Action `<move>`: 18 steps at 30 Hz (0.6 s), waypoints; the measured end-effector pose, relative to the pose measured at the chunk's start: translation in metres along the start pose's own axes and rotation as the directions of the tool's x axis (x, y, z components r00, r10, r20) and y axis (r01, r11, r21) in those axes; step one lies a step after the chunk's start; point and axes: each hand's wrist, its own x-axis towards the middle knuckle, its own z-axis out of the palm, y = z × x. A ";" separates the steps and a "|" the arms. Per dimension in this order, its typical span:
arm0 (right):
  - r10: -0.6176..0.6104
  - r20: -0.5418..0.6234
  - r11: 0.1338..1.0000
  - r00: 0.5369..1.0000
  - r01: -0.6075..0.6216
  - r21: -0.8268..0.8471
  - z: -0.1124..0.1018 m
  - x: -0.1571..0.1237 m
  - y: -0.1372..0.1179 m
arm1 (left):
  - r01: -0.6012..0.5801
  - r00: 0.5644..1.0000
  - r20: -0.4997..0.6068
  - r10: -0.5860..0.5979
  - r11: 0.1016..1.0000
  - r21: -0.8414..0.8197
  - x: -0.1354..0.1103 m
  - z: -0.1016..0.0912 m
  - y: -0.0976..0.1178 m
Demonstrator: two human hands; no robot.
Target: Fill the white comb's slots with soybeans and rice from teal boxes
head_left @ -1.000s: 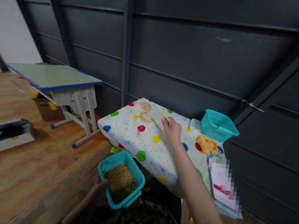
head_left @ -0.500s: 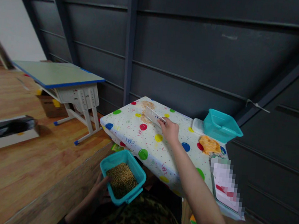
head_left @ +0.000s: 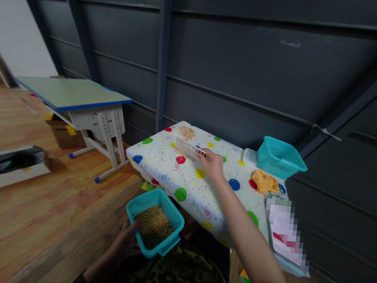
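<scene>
My left hand (head_left: 126, 240) grips the left wall of a turquoise plastic tub (head_left: 178, 222), its thumb over the rim. Inside the tub lie tan, round beans (head_left: 156, 222), with a darker patch at the near side. The fingers of my right hand (head_left: 213, 165) are closed on the end of a thin white slotted plastic strip (head_left: 187, 148), which stands on edge on the tablecloth. Behind the strip spreads a patch of small tan grains or beans (head_left: 186, 133); some more show along the strip's near side.
A polka-dot tablecloth (head_left: 159, 158) covers the table. To the right are another turquoise tub (head_left: 280, 159), a white lid (head_left: 249, 157), an orange cloth (head_left: 264, 182) and a blurred-out flat object (head_left: 287, 234). A dark panelled wall (head_left: 252, 62) stands behind; a desk (head_left: 74, 94) is at left.
My right hand has drawn the white strip slightly toward me and to the left, so more of the grain patch behind it shows. The left hand and its tub stay in place.
</scene>
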 end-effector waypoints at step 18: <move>0.027 0.018 0.997 0.999 -0.028 0.077 -0.002 -0.003 -0.007 | -0.010 1.000 -0.017 0.010 1.000 0.019 0.008 -0.003 -0.007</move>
